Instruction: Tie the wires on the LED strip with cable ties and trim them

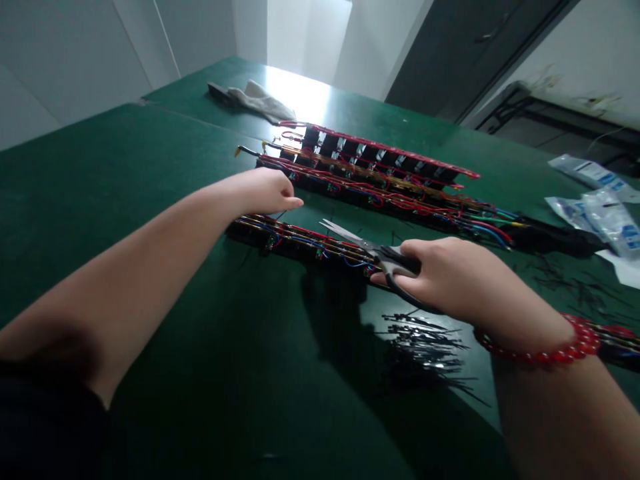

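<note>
Two hands show in our head view: our right hand (463,277) clamps the scissors (373,250), blades slightly apart, over the near wired strip (300,243) on the green table (150,173). Our left hand (267,190), fingers curled together, rests at its far end. We judge it long, light, stiff, wires fragile; hold its body.

I am in a small assembly workshop, at a big bench covered in green matting (150,173). Long strips of wired parts (380,180) lie across it in rows, bundles of red, blue and yellow wire running along them. Snipped black cable-tie ends (425,347) litter the mat near me. Sealed plastic parts bags (605,213) sit at the right edge, and a work glove (255,100) at the far end. Plain white walls (75,60) stand around.
</note>
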`<state>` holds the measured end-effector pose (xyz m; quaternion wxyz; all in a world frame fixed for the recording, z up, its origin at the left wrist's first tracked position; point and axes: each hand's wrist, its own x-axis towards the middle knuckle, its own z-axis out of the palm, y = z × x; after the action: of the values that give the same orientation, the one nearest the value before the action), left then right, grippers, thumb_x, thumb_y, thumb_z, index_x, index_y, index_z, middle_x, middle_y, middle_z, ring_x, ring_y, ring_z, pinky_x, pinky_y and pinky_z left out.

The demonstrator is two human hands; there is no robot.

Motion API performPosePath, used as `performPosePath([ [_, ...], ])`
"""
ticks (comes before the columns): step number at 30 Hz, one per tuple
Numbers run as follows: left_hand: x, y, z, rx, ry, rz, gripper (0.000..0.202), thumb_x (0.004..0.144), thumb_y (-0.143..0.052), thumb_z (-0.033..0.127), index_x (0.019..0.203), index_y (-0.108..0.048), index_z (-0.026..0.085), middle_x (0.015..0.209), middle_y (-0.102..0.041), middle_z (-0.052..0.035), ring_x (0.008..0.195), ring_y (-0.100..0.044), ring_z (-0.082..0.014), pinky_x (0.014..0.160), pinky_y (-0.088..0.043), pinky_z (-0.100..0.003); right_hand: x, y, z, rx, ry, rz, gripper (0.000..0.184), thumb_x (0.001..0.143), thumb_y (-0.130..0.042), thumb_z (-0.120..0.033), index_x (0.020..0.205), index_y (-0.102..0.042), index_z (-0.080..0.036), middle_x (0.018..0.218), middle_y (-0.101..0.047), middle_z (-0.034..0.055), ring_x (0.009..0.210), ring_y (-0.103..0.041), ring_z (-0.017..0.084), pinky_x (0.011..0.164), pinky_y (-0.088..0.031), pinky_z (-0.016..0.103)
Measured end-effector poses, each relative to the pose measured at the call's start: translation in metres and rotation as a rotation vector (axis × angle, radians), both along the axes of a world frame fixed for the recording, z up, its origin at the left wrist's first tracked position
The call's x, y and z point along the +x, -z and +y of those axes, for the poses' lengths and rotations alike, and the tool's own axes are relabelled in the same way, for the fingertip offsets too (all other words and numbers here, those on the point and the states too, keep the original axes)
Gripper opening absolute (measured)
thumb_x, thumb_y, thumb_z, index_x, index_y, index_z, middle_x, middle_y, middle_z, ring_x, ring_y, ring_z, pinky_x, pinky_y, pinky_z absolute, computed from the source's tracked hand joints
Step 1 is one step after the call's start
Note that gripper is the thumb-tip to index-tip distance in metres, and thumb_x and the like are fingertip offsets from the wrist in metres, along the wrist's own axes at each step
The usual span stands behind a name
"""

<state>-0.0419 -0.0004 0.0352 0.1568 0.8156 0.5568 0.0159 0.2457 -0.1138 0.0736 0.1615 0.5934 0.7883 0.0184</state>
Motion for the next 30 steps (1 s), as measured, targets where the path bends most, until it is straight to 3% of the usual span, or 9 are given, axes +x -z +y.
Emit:
performPosePath([
  [5, 0.039, 0.023, -0.016, 0.155, 0.164, -0.322, 0.04, 0.093, -0.053, 0.045, 0.091, -0.079, 0.016, 0.084, -0.075, -0.0079, 0.071, -0.06, -0.0159, 0.065, -0.035, -0.031, 0.008, -0.004, -0.006, -0.119, 0.113, 0.011, 0.051, 0.087, -0.05, -0.07, 0.081, -0.068, -0.023, 0.073, -0.069, 0.0076, 0.059, -0.057, 0.021, 0.052, -0.032, 0.033],
  [11, 0.052, 0.039, -0.019, -0.065, 0.107, -0.687, 0.019, 0.084, -0.068, 0.031, 0.086, -0.078, 0.015, 0.081, -0.075, -0.0033, 0.073, -0.063, -0.0133, 0.069, -0.043, -0.027, 0.007, 0.003, -0.005, -0.155, 0.099, 0.02, 0.054, 0.087, -0.047, -0.074, 0.085, -0.07, -0.025, 0.076, -0.071, 0.0079, 0.063, -0.061, 0.024, 0.052, -0.033, 0.033],
  [23, 0.052, 0.042, -0.023, 0.031, 0.102, -0.716, 0.015, 0.085, -0.067, 0.028, 0.081, -0.075, 0.015, 0.078, -0.073, -0.0011, 0.072, -0.062, -0.0119, 0.068, -0.042, -0.027, 0.006, 0.005, 0.0, -0.092, 0.105, 0.018, 0.032, 0.087, -0.057, -0.054, 0.078, -0.066, -0.024, 0.076, -0.071, 0.0076, 0.061, -0.06, 0.023, 0.052, -0.031, 0.033],
  [30, 0.051, 0.042, -0.022, 0.016, 0.119, -0.738, 0.016, 0.085, -0.067, 0.029, 0.082, -0.074, 0.015, 0.078, -0.071, -0.001, 0.072, -0.06, -0.0113, 0.069, -0.042, -0.027, 0.003, 0.007, 0.002, -0.111, 0.088, -0.016, 0.035, 0.087, -0.055, -0.056, 0.082, -0.068, -0.024, 0.076, -0.07, 0.0083, 0.059, -0.058, 0.023, 0.053, -0.03, 0.033],
])
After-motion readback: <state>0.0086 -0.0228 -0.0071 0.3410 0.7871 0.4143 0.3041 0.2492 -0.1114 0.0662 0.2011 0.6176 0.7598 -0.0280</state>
